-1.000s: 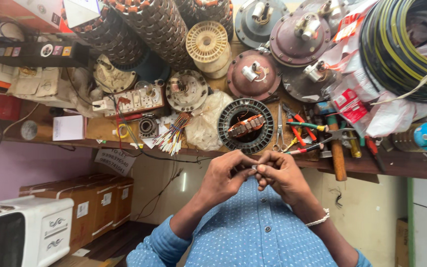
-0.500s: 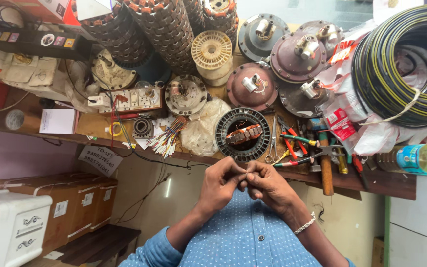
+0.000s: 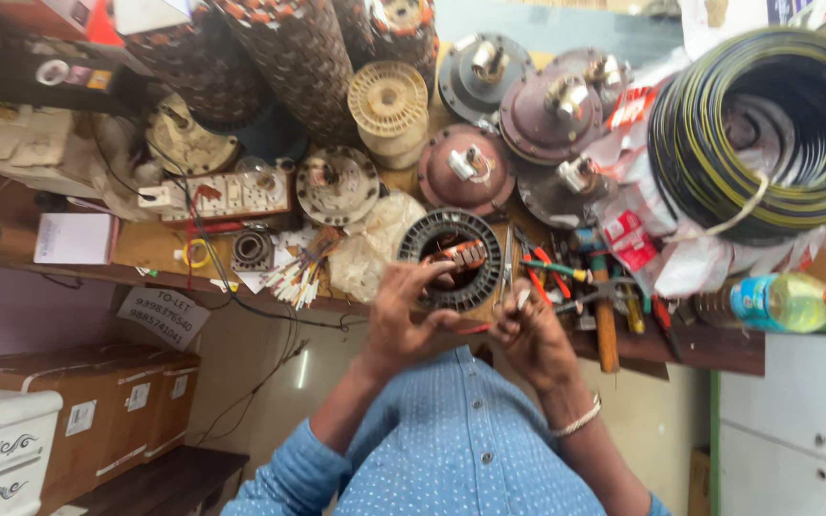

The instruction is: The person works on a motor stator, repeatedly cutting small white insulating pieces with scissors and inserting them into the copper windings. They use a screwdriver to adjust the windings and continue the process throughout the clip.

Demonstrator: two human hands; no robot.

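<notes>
My fingers (image 3: 513, 308) pinch a thin red piece (image 3: 475, 329), probably wire, between both hands; left hand (image 3: 403, 320), right hand (image 3: 528, 334), just near the ringed stator (image 3: 451, 258).

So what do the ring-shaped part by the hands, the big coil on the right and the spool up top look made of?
Ring-shaped part: dark stacked metal, apparently, with slots around its inner edge and a coppery block inside. Big coil: black and yellow-green sheathed cable, glossy, likely plastic-covered. Spool: pale cream, ribbed flange, probably plastic.
</notes>
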